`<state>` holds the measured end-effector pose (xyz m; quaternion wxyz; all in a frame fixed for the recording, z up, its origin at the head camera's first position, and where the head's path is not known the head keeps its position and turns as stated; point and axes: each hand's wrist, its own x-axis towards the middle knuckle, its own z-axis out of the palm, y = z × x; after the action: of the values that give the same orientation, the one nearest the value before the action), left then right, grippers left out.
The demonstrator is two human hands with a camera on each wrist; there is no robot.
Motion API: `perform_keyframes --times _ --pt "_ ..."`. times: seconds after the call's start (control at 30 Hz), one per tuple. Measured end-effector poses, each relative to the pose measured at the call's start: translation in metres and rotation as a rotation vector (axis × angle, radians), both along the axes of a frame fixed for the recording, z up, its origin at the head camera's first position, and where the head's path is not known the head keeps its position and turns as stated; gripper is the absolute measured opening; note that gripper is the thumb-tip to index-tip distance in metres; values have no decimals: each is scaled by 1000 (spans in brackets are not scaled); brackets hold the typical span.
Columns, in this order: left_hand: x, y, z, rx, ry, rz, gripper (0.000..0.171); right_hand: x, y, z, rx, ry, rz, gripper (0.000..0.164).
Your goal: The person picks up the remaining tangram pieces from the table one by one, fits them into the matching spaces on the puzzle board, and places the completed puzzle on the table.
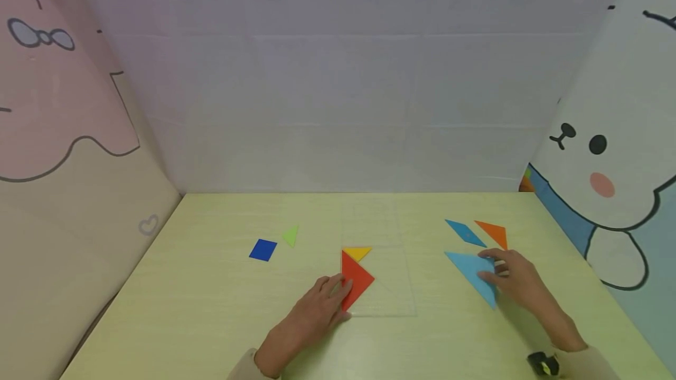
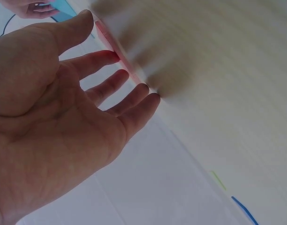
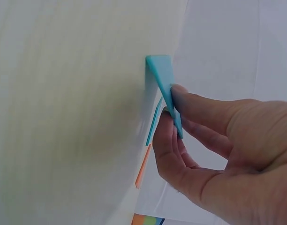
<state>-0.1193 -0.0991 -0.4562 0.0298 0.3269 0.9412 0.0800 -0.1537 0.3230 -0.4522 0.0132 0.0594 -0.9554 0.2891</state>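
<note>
My left hand (image 1: pixel 315 308) rests its fingertips on a large red triangle (image 1: pixel 356 279), at the left side of a thin transparent board (image 1: pixel 404 298). In the left wrist view those fingers (image 2: pixel 106 89) are spread and loosely bent along the edge of the red piece. A yellow triangle (image 1: pixel 357 253) lies just behind the red one. At the right, my right hand (image 1: pixel 520 279) pinches a large light blue triangle (image 1: pixel 472 268) by its right edge. The right wrist view has that light blue triangle (image 3: pixel 162 75) tilted between thumb and fingers, one end raised off the table.
Behind my right hand lie a blue parallelogram (image 1: pixel 466 233) and an orange triangle (image 1: pixel 494 232). Left of the board are a dark blue square (image 1: pixel 262 250) and a light green triangle (image 1: pixel 291 236). White sheeting (image 1: pixel 338 104) stands behind the table, with printed panels at both sides.
</note>
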Motion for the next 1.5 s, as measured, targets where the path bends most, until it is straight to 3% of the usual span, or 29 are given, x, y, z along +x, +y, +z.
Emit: perform_keyframes --times 0.4,1.13,1.5 --pt "1 -1 0 3 17 -4 56 -1 1 1 -78 -4 53 36" --pt "2 -1 1 8 7 4 56 -11 -23 9 -247 150 308 30" --pt "2 -1 1 18 6 5 56 -14 -40 13 -318 97 420 29"
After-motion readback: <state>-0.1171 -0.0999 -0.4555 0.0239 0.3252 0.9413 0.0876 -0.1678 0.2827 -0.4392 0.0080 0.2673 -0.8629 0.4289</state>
